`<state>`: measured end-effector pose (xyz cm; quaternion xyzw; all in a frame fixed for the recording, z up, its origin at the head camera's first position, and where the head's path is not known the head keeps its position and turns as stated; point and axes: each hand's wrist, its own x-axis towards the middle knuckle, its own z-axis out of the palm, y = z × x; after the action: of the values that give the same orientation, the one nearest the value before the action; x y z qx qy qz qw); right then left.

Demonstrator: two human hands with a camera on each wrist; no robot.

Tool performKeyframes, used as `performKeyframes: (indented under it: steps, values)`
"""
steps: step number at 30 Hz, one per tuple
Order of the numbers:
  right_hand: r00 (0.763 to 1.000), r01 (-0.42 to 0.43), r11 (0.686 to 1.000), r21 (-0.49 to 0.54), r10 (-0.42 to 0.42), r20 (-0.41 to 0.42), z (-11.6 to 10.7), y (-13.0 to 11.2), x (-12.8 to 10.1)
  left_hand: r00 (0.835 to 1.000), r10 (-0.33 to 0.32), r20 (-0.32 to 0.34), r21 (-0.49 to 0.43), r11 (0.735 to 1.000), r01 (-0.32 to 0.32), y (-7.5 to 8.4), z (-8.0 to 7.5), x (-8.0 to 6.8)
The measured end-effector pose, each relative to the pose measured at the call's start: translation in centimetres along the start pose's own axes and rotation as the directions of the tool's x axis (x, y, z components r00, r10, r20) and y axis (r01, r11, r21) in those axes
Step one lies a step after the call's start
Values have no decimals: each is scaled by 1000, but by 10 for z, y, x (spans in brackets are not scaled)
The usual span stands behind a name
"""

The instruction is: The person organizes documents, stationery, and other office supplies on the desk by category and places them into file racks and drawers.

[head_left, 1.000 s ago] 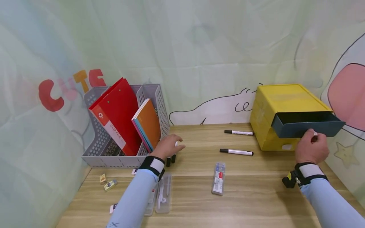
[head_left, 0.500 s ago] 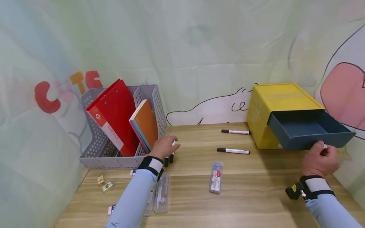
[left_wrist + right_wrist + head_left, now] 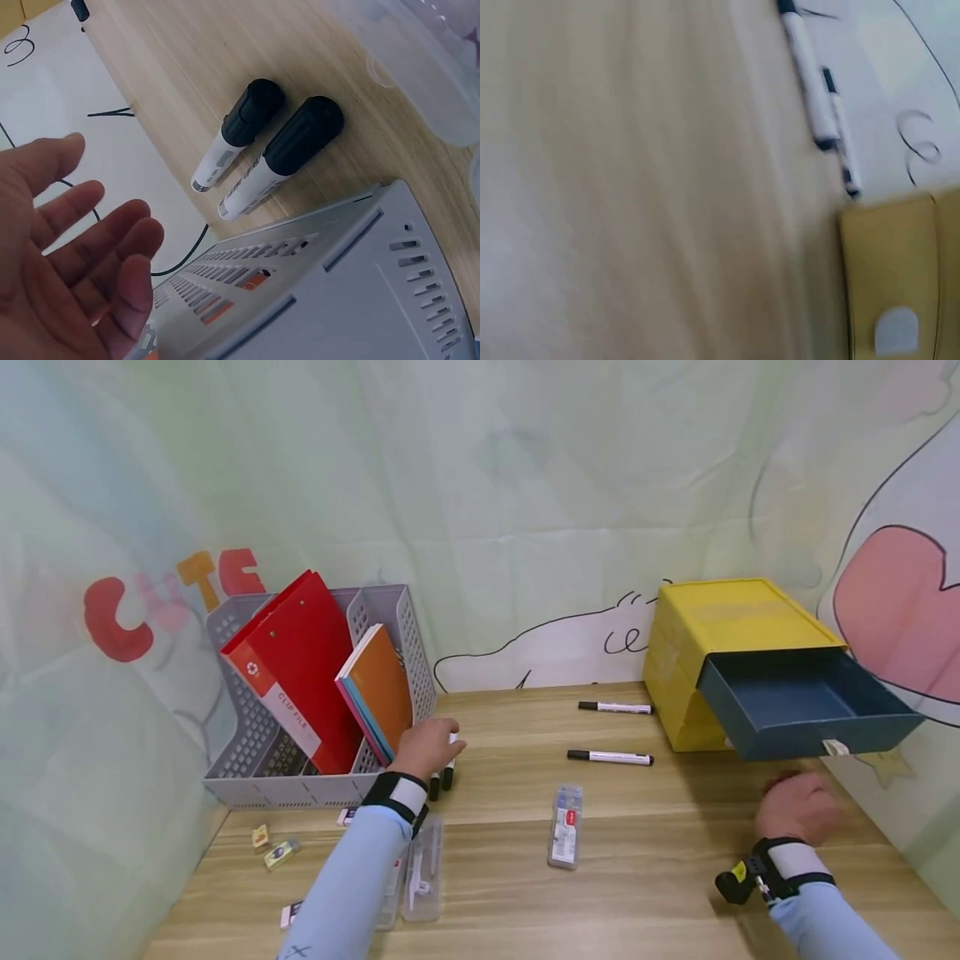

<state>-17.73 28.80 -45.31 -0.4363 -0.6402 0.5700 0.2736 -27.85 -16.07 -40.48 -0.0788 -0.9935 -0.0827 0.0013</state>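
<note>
Wooden desk [image 3: 675,868] is backed by a cartoon-print cloth. Left hand [image 3: 427,747] is held with fingers relaxed and spread, gripping nothing, over two black-capped markers [image 3: 262,154] just beside the grey file rack [image 3: 285,768] at left. Right hand [image 3: 795,807] is blurred; its state cannot be told. It is held near, below the pulled-out blue drawer [image 3: 806,706] of the yellow box [image 3: 720,618] at far right.

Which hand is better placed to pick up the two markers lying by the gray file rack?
Probably the left. The left hand hovers open right over the two markers beside the file rack. The right hand is far across the table, below the open drawer.
</note>
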Motion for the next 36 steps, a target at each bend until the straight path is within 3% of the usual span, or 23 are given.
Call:
performKeyframes:
  steps: [3,5,7,10,12,14,16,20,23,25,28,32,36]
  values:
    - [974,150,968,-199,-111,195,11,11,-7,1000,-11,-10,38,999,12,-2,3,0]
    - [921,294,916,-271,-196,336,21,12,-12,1000,-17,-26,63,998,19,-4,6,0]
    - [837,402,861,-311,-208,505,31,7,-17,999,-19,-49,103,994,24,-3,9,-1]
    - [658,557,776,-296,-195,727,47,-3,-24,997,-30,-73,164,986,41,0,16,-1]
    - [540,641,716,-277,-163,826,55,-8,-29,996,-53,-69,208,976,67,4,21,-1]
    - [471,690,678,-252,-157,868,64,-10,-34,995,-90,-50,236,967,99,7,25,-1]
    - [429,726,646,-236,-157,889,70,-11,-39,992,-122,-33,258,958,127,9,29,0]
    - [384,745,638,-196,-170,907,78,-11,-47,990,-136,-47,287,947,144,9,38,2]
    - [356,763,627,-155,-209,911,82,-10,-53,988,-156,-14,308,939,152,9,43,2]
    - [333,786,606,-124,-245,911,84,-10,-57,986,-169,12,318,935,156,10,44,1]
    - [316,810,578,-104,-281,906,86,-10,-61,987,-161,25,307,941,146,13,42,-2]
    - [330,820,556,-135,-267,906,90,-12,-66,997,-76,-17,297,952,78,18,40,-7]
    - [337,834,519,-185,-214,917,97,-14,-71,1000,-13,9,300,954,10,26,37,-6]
